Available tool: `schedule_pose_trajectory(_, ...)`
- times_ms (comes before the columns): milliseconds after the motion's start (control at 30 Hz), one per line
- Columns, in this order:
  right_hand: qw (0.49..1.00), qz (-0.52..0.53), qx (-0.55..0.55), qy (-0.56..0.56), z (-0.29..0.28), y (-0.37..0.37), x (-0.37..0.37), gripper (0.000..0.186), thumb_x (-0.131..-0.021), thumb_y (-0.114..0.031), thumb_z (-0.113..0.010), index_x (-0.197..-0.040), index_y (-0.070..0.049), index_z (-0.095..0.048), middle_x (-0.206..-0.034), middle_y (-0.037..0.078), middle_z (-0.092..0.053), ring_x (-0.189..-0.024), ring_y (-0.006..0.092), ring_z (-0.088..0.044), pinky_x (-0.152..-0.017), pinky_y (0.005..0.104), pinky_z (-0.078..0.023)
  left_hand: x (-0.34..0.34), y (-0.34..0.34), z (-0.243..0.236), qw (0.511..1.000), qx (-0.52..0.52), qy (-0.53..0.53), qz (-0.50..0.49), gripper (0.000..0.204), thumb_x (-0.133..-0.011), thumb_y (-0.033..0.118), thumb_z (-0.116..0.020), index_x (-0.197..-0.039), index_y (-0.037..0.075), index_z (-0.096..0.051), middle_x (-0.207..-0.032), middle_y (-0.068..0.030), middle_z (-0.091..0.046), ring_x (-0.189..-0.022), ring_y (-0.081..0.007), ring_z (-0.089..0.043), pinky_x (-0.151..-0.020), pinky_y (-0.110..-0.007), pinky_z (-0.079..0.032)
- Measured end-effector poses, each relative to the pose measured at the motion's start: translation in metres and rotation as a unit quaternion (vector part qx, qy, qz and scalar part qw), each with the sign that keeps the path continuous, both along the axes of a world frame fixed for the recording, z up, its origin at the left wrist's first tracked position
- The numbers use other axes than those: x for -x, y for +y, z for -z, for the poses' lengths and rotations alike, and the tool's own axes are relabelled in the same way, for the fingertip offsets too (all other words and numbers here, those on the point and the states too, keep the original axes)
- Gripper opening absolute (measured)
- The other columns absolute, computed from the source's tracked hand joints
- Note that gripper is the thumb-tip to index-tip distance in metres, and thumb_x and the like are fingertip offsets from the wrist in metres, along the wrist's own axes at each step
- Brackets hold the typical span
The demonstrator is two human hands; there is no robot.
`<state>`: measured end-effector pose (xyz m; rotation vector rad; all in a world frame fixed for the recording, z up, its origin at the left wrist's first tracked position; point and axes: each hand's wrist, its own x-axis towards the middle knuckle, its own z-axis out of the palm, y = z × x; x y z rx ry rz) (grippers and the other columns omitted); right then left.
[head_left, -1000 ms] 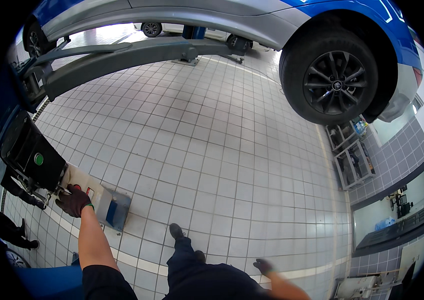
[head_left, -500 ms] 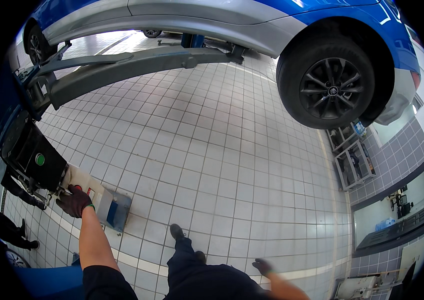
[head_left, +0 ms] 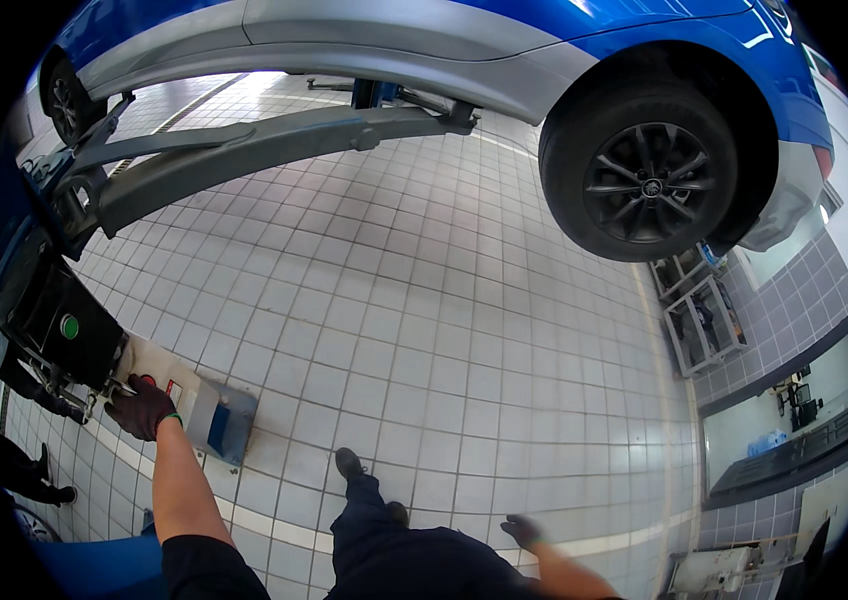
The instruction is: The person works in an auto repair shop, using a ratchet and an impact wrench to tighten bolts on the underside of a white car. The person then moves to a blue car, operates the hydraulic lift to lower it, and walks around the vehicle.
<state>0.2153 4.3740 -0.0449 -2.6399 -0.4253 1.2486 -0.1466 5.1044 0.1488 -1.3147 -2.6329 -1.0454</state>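
My left hand (head_left: pixel 142 411), in a dark glove, is closed round what looks like a small metal lever on the lift's control unit. The fingers partly hide it. Close by are a black box (head_left: pixel 56 320) with a green round badge, and a red round button (head_left: pixel 148 381) on the pale housing. My right hand (head_left: pixel 521 530), also gloved, hangs low by my side with nothing in it, fingers stretched out though slightly blurred. A blue and silver car (head_left: pixel 414 35) is raised on a grey lift arm (head_left: pixel 274 150); its nearer wheel (head_left: pixel 651 185) hangs off the floor.
White floor tiles (head_left: pixel 424 330) spread under the car. Along the right wall stand a metal shelf rack (head_left: pixel 706 325) and a dark-framed window (head_left: pixel 794 410). A blue-topped base block (head_left: pixel 232 425) is near my left forearm. Another person's dark-clad leg (head_left: pixel 19 465) shows at far left.
The car and lift arm appear slightly lower and further left in view; a distant wheel beneath the car is now hidden. My left hand stays at the control unit.
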Motion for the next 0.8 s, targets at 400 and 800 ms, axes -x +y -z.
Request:
schedule_pose_trajectory(400,0.999,-0.041,-0.007,-0.025,0.001,-0.008,-0.028,0.07,-0.094,-0.06,-0.06,-0.141,-0.008,-0.061,-0.136,0.019,-0.066,-0.127,0.0353,-0.062,-0.108,0.0421,-0.048,-0.003,0.007,-0.007,0.999,-0.021,0.039,-0.025,0.056,-0.097,0.048,-0.057,-0.129,0.002,-0.063,-0.133,-0.021,-0.057,-0.113,-0.038,-0.065,-0.088,-0.05,-0.056)
schedule_pose_trajectory(800,1.0,-0.012,-0.014,-0.015,-0.023,0.007,-0.023,0.07,-0.094,-0.06,-0.06,-0.141,-0.008,-0.06,-0.134,0.019,-0.067,-0.125,0.0354,-0.063,-0.107,0.0427,-0.049,-0.002,0.014,-0.016,0.999,0.013,0.036,-0.027,0.062,-0.098,0.052,-0.055,-0.139,0.005,-0.058,-0.147,-0.0227,-0.05,-0.131,-0.0368,-0.057,-0.1,-0.051,-0.052)
